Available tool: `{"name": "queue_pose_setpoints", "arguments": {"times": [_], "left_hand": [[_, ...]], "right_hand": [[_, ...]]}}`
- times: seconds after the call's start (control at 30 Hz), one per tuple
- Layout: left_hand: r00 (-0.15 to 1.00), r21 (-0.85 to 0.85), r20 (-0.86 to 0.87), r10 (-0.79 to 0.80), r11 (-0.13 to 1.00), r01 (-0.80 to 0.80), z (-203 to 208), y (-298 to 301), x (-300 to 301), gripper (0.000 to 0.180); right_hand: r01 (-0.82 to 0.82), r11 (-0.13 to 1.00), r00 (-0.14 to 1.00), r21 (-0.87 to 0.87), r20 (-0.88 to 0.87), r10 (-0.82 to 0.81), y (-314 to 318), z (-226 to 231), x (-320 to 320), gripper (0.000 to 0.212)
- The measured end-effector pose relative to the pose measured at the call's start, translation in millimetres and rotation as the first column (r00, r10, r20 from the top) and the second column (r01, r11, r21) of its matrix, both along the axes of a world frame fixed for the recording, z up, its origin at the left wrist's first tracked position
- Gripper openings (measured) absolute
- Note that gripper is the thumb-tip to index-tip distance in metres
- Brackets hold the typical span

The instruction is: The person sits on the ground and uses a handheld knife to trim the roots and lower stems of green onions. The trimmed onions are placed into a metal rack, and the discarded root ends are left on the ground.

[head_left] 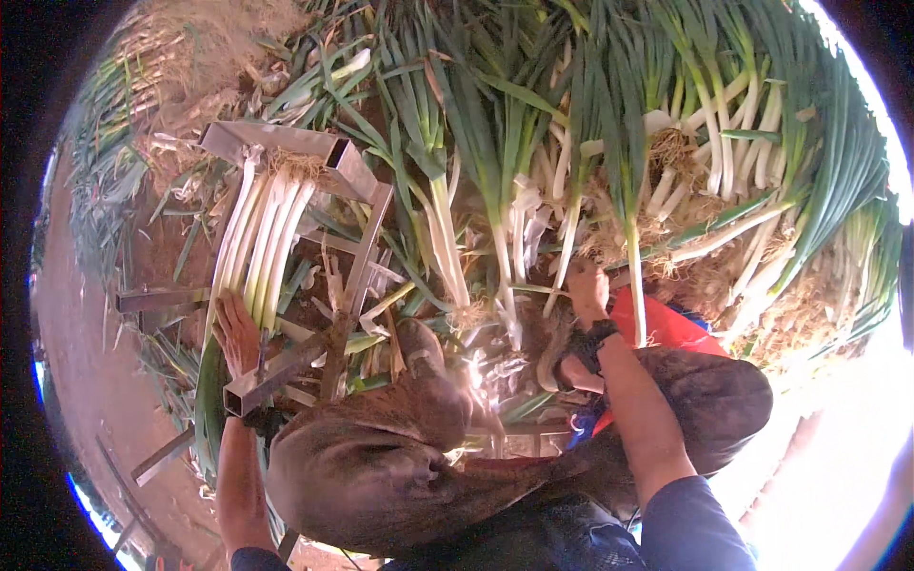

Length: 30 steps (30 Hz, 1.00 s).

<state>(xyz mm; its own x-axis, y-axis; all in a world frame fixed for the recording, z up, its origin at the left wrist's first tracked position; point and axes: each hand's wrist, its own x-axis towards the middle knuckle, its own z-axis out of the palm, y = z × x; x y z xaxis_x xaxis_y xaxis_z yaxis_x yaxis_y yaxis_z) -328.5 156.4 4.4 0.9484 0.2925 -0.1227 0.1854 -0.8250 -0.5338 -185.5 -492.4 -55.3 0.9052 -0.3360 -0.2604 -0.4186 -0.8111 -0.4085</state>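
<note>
Several long green onions (271, 233) lie side by side in a metal frame (367, 243) at the left, white stalks and roots toward its far end. My left hand (237, 328) rests on their lower stalks with its fingers stretched out flat. On the right, my right hand (587, 290) is low beside the root end of a green onion (564, 252), fingers curled. What they grip, if anything, is hidden. Another green onion (636, 285) stands out just right of that hand, its white end reaching down to my knee.
A large heap of green onions (495, 114) spreads across the far side and right. Loose leaves and peeled skins litter the ground around the frame. My bent knees (371, 447) are close below the hands. Red material (657, 319) lies by the right knee.
</note>
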Motion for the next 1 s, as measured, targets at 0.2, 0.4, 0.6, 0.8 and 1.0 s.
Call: {"name": "queue_pose_setpoints", "arguments": {"times": [0.2,0.4,0.6,0.8,1.0], "left_hand": [[1.0,-0.087,0.024,0.012,0.996,-0.01,20.0,-21.0,1.9,0.069],[0.995,-0.168,0.096,0.035,0.986,-0.018,26.1,-31.3,5.6,0.088],[0.999,-0.034,0.032,0.028,0.999,-0.027,13.9,-19.5,7.8,0.088],[0.992,-0.031,0.119,-0.045,0.998,0.049,4.3,-14.5,4.6,0.078],[0.999,-0.374,0.03,-0.037,0.926,0.045,42.9,-5.3,0.0,0.069]], "right_hand": [[-0.005,0.911,0.998,0.413,-0.057,0.031,22.9,-37.3,0.1,0.029],[-0.308,0.95,0.858,0.046,-0.418,0.299,70.8,-48.8,-52.4,0.042],[-0.356,0.933,0.811,0.051,-0.478,0.336,94.5,-29.1,-67.2,0.079],[0.269,0.252,0.94,0.93,-0.31,0.142,73.5,41.2,-69.1,0.043],[-0.168,0.866,0.859,0.47,-0.361,0.362,56.6,120.2,-40.4,0.042]]}}
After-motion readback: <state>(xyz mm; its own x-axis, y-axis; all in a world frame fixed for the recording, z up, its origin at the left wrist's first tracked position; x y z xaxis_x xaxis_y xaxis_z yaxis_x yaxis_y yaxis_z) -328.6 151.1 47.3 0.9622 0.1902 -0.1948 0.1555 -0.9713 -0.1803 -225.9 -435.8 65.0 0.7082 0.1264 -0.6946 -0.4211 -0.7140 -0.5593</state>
